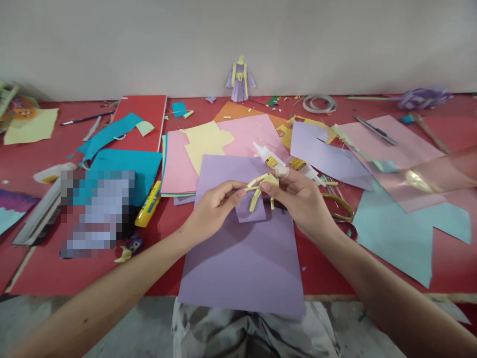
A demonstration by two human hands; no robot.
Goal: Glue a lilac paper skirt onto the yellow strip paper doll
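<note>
My left hand (213, 205) and my right hand (300, 198) meet over a large purple sheet (246, 258) at the table's front edge. Between their fingertips they pinch a small folded paper piece (257, 196): a purple body with thin yellow strips bent across its top. The left fingers hold its left side, the right fingers its yellow strips. A finished purple and yellow paper figure (240, 79) stands upright against the back wall. Two glue tubes (269, 156) lie just behind my hands.
The red table (44, 164) carries pink (179, 166), yellow (206, 144), teal (126, 164) and light blue (406, 233) paper. Scissors (341, 206) lie right of my right hand. A yellow glue stick (148, 205) lies left. A tape roll (319, 103) sits at the back.
</note>
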